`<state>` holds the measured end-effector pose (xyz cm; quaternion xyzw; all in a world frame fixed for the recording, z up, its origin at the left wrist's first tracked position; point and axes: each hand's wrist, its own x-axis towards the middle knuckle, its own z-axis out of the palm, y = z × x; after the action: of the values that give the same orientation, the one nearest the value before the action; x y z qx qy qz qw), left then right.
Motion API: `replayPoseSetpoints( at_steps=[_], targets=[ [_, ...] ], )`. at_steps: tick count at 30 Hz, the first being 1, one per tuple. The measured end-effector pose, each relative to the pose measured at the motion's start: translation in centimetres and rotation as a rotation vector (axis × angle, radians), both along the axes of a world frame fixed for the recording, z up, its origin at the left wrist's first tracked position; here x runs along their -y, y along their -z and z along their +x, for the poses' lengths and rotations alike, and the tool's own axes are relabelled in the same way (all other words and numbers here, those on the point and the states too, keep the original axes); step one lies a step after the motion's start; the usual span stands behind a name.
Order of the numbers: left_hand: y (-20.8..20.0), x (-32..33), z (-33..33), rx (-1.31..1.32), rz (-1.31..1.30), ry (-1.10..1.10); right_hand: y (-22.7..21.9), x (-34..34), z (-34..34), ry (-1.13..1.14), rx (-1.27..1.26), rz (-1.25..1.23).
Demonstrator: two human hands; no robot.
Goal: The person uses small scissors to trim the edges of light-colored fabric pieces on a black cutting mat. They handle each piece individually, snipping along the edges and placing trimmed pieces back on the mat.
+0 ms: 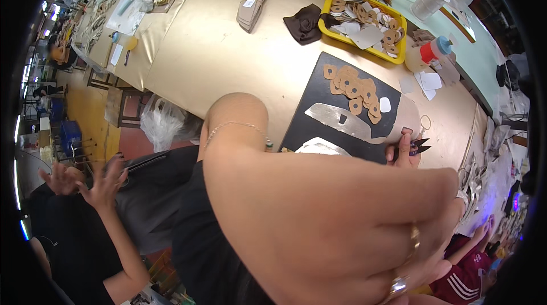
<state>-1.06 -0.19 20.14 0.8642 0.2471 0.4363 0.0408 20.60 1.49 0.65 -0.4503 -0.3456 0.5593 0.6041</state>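
My left hand (342, 214) is raised very close to the camera and covers much of the lower middle. Its ringed fingers bend down toward the lower right; the fingertips and whatever they grip are hidden. At the right end of a black board (307, 91), my right hand (403, 154) is closed around small dark-bladed snips (420, 146), blades pointing right. One fingertip lies at the edge of a pale beige piece (405, 114). A silvery shaped plate (339, 121) with a small cut-out rests on the board, below several brown tags (353, 86) with dark holes.
A yellow basket (402, 48) of tags stands behind the board, beside dark folded fabric (303, 25). Farther left lie stacked beige pieces (254, 6). A blue-capped bottle (430, 53) and a white spool (431, 0) stand at right. Another person's hands (94, 179) are at left.
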Motion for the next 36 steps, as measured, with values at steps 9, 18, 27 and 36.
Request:
replayPoseSetpoints(
  at_steps=[9, 18, 27, 36],
  targets=[
    [0.1, -3.0, 0.9, 0.097, -0.018, 0.003, -1.9, 0.1, -0.8, -0.042, 0.108, -0.101],
    [9.5, -6.6, -1.6, -0.192, -0.833, 0.038, -1.7, 0.8, -0.7, -0.061, 0.124, -0.017],
    [18.1, -3.7, -0.3, 0.999, -1.693, 0.192, -2.0, -0.6, -3.1, -0.108, 0.365, 0.157],
    [18.2, -2.9, 0.4, 1.093, -1.597, 0.162, -2.6, 0.0, -3.1, -0.084, 0.843, 0.302]
  ],
)
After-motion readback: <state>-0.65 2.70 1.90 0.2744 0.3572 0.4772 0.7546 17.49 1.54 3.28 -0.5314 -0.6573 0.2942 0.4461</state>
